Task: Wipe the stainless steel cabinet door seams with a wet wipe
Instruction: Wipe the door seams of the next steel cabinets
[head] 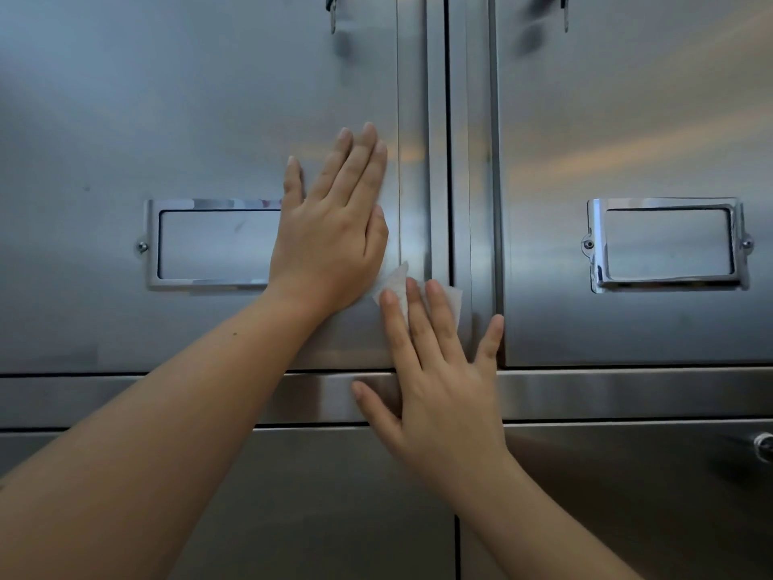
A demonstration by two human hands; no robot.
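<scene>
Two stainless steel cabinet doors fill the view, the left door (167,119) and the right door (627,119). Between them runs a vertical seam (448,140) with a dark gap. My left hand (330,232) lies flat on the left door beside the seam, fingers straight and pointing up. My right hand (435,370) presses a white wet wipe (454,303) against the seam strip low on the doors, fingers straight and spread. Most of the wipe is hidden under the fingers.
Each door carries a chrome label holder, the left holder (209,244) partly under my left hand, the right holder (665,244) in full view. Keys hang at the top, a left key (332,14) and a right key (564,14). A horizontal rail (627,395) and lower doors (606,496) lie below.
</scene>
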